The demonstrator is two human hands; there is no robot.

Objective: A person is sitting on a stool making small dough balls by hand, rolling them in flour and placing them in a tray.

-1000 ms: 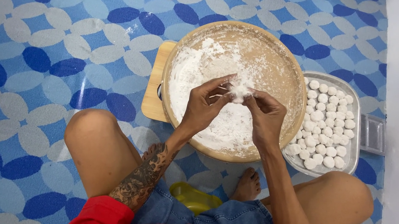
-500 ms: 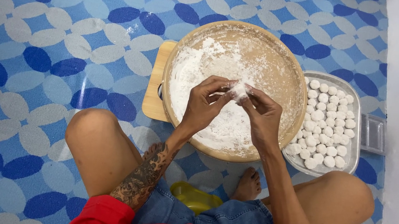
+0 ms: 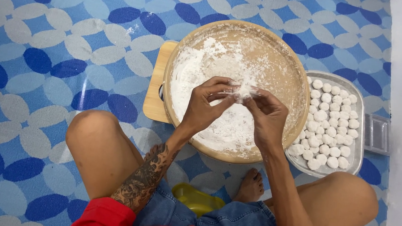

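Note:
A round wooden tray (image 3: 279,48) dusted with white flour sits on the floor in front of me. Over its middle, my left hand (image 3: 206,104) and my right hand (image 3: 268,117) meet, fingertips pinching a small lump of white dough (image 3: 244,90) between them. Both hands are floured. To the right of the tray lies a metal tray (image 3: 359,132) filled with several small white dough balls (image 3: 333,121).
A wooden board (image 3: 158,92) sticks out under the round tray's left side. My bare knees flank the tray, a foot (image 3: 251,186) rests below it, and a yellow object (image 3: 195,199) lies between my legs. A small grey container (image 3: 376,133) sits by the white wall.
The hands have drawn slightly closer together around the dough lump and lowered a little over the tray. Nothing else has moved.

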